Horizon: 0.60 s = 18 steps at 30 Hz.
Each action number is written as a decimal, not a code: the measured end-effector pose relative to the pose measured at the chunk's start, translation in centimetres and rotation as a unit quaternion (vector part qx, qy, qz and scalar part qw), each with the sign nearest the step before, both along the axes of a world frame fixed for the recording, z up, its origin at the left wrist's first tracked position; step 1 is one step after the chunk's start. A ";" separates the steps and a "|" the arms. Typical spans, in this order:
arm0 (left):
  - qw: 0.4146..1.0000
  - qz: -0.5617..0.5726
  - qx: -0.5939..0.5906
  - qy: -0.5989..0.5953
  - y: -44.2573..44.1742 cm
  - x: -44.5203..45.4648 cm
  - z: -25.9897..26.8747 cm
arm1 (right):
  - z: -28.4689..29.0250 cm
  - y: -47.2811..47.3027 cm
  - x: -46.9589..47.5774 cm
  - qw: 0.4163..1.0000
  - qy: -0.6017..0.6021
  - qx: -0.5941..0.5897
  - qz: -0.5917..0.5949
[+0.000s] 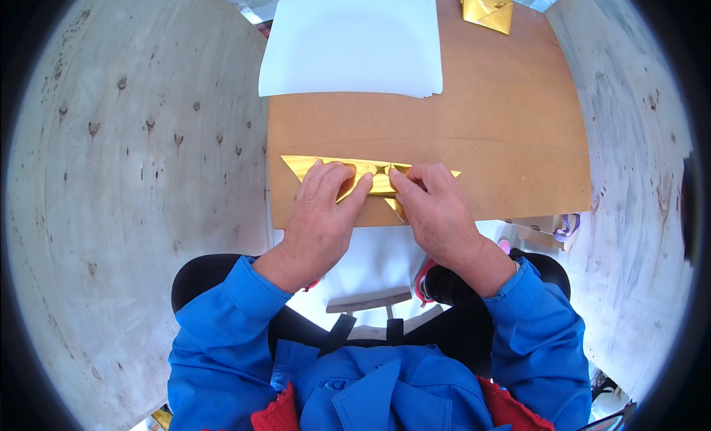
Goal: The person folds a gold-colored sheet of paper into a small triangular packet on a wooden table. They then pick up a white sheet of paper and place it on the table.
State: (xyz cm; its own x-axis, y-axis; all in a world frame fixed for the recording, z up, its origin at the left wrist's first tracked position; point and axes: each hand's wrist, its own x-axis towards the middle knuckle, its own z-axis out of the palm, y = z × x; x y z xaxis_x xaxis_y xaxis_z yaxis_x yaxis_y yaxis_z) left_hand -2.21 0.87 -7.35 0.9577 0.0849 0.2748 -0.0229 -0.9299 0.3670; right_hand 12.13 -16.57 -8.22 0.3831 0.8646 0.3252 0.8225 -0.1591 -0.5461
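A sheet of shiny gold foil paper [364, 167], folded into a long band with pointed ends, lies near the front edge of the brown tabletop [500, 175]. My left hand [325, 211] grips its left part between thumb and bent fingers. On the right part, my right hand [441, 209] pinches the foil with thumb and forefinger. Both thumbs meet the paper close to its middle, a small gap apart. A narrow gold flap [395, 208] sticks out below, between the hands. The fingers hide much of the lower folds.
A stack of white paper [353, 42] lies at the back left of the tabletop. Folded gold foil pieces [486, 11] sit at the back right. Wooden panels [155, 131] rise on both sides. A cardboard box [539, 231] shows below the right front edge.
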 end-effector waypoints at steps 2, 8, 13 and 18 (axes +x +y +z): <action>1.000 -0.001 0.004 0.002 0.0 0.0 0.0 | 0.0 0.0 0.0 1.000 0.004 -0.004 -0.001; 1.000 -0.003 0.007 -0.003 0.0 0.0 0.1 | 0.0 -0.1 0.0 1.000 0.002 -0.009 -0.001; 1.000 -0.004 0.004 -0.003 -0.1 0.1 0.1 | -0.1 -0.1 0.0 1.000 0.001 -0.010 -0.001; 1.000 -0.004 -0.002 -0.005 -0.1 0.1 0.2 | -0.2 -0.1 0.0 1.000 0.005 -0.025 0.000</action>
State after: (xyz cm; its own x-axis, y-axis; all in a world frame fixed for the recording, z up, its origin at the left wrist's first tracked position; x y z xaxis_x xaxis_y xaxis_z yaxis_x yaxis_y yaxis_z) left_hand -2.08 0.80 -7.17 0.9558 0.0778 0.2834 -0.0341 -0.9284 0.3699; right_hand 12.13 -16.69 -8.38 0.3861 0.8800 0.2767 0.8167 -0.1867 -0.5460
